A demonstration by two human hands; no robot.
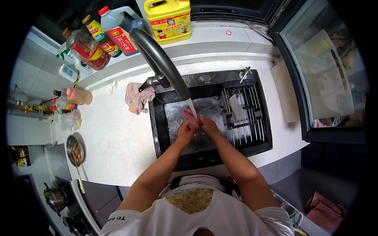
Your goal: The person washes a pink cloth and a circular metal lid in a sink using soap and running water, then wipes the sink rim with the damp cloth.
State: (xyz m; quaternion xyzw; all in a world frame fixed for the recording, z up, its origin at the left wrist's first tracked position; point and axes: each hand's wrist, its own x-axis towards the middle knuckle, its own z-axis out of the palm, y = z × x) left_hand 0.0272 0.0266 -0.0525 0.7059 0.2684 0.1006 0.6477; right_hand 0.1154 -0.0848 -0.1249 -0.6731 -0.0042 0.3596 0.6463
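Water runs from the dark faucet (159, 59) onto a pink, soft-looking piece (190, 117) low in the black sink (156, 135). Whether it is a cloth or raw meat, I cannot tell. My left hand (185, 131) is closed on it from below left. On the other side, my right hand (209, 126) presses its fingers against the same piece, beside the water stream. Foamy, greyish water lies on the sink bottom around both hands. My fingers partly hide the piece.
A metal drying rack (248, 122) with a pale sponge-like pad (236, 106) spans the sink's right side. Left of the faucet lies a crumpled pink cloth (138, 97). A strainer (75, 151) holding brown pieces sits at the counter's left edge. Bottles and a yellow jug (169, 23) line the ledge.
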